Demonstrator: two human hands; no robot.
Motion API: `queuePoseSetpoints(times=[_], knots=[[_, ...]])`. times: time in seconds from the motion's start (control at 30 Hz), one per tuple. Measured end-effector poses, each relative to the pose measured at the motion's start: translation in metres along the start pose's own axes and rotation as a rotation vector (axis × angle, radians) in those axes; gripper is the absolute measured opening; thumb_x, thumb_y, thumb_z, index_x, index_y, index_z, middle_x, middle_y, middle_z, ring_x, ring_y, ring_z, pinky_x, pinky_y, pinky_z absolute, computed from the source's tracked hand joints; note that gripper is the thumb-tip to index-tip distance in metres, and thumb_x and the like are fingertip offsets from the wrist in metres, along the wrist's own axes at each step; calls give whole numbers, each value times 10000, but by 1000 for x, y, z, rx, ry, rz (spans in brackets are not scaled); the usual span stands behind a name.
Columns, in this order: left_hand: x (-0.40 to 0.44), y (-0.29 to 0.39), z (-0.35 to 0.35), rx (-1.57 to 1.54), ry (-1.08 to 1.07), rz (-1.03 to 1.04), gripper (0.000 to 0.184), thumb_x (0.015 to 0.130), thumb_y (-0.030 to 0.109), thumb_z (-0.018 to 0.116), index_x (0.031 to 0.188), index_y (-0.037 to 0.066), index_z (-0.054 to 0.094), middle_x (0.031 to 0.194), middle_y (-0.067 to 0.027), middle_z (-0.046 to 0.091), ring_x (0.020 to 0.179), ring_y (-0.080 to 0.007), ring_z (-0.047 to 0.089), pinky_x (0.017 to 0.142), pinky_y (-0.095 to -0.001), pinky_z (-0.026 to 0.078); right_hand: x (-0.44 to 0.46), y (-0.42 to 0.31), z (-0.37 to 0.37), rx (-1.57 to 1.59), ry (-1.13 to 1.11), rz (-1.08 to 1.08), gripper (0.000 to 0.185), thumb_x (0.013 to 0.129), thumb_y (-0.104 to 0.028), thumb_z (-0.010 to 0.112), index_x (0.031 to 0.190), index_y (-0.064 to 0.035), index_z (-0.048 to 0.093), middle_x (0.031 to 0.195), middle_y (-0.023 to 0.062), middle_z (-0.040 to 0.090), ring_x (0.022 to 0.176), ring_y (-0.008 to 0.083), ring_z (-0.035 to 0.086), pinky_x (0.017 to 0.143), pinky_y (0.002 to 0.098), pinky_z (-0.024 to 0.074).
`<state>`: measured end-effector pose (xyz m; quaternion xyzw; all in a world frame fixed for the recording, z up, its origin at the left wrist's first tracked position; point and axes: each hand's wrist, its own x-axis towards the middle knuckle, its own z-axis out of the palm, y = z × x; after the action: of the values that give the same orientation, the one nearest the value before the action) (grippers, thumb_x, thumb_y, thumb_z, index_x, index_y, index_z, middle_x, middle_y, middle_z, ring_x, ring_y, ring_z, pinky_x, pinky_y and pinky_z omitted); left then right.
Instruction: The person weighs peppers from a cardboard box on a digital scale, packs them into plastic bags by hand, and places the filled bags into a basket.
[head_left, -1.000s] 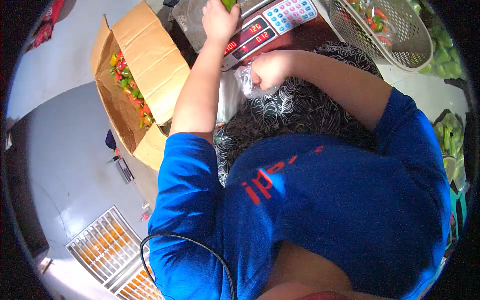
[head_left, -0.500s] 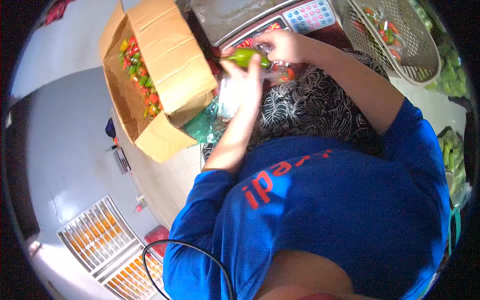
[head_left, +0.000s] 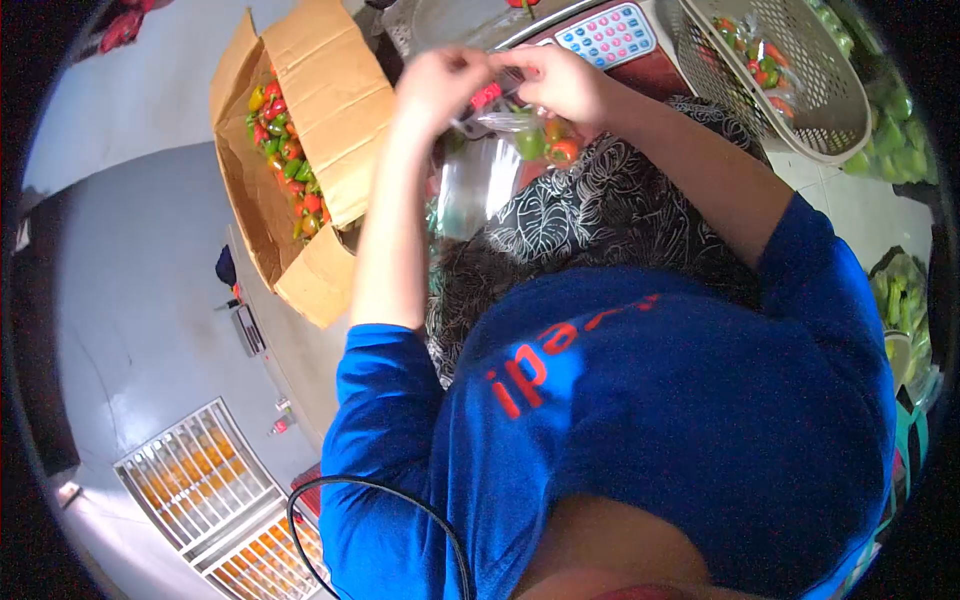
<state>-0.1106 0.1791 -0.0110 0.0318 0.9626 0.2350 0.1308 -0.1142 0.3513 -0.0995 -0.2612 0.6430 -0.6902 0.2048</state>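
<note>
grey wall well left of scale. peppers in clear bag at scale's near side; right hand pinches bag top, left hand curled beside, hold unclear. slack pinch or torn film could spill peppers.

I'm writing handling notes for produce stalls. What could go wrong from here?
The clear bag of peppers seems to hang from the fingertips of the right hand, with the left hand close by; if the grip slips, peppers might spill onto the patterned cloth below.
The right hand also appears near the scale's keypad, so a knuckle could press a key.
</note>
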Motion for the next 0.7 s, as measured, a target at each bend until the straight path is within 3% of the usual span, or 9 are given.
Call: queuePoseSetpoints(times=[0.13,0.2,0.3,0.43,0.5,0.53,0.57,0.6,0.7], knots=[[71,-18,4,-177,314,214,317,805,209,636,1036,0,581,888,-53,630,738,-129,594,722,-263,472,2,-11,5,79,18,133,489,769,8,487,1254,-55,507,839,33,594,588,58,500,502,209,428],[75,15,10,-315,215,190,525,761,224,648,1209,22,465,1188,-253,480,1088,-391,489,878,-418,439,6,-14,6,-89,-76,157,492,767,-3,488,1254,-70,511,882,39,602,592,68,506,516,224,446],[101,25,37,204,304,361,465,756,269,650,1171,110,512,1238,-255,385,1034,-415,510,870,-420,447,6,-9,8,-141,-199,148,444,721,15,495,1156,-36,566,795,57,602,595,94,519,530,256,455],[107,36,51,163,236,300,391,742,218,646,1093,97,524,1193,-270,403,1006,-443,495,862,-423,451,14,19,5,-223,-258,123,414,698,13,507,1106,-2,576,750,69,587,618,129,542,541,280,456],[107,24,50,174,275,299,419,752,212,642,1123,79,499,1197,-253,418,1013,-410,514,870,-417,448,15,24,6,-318,-168,77,460,707,-3,534,1166,-23,562,804,87,611,617,132,551,551,277,468],[105,15,50,182,299,293,434,757,210,639,1137,69,486,1199,-245,426,1017,-394,523,874,-415,447,11,6,1,-216,-211,258,505,718,-13,549,1223,-26,524,900,111,633,597,132,556,548,273,480],[97,4,54,274,555,504,315,815,209,637,1048,6,577,981,-86,609,817,-151,591,759,-272,472,11,8,2,-178,-167,213,520,723,-14,550,1241,-22,504,924,114,635,586,127,555,538,265,479],[98,-16,49,213,565,530,324,824,211,632,1074,15,567,1086,-123,568,919,-173,572,810,-295,466,12,9,1,-144,-121,164,536,728,-16,551,1260,-18,484,948,117,638,574,122,553,527,258,479],[49,-19,50,-845,556,293,371,853,152,574,1184,27,463,1086,-141,544,973,-209,550,845,-335,462,12,-8,-1,-61,-25,265,569,735,-17,551,1294,-23,446,919,104,640,570,107,549,509,243,470]])
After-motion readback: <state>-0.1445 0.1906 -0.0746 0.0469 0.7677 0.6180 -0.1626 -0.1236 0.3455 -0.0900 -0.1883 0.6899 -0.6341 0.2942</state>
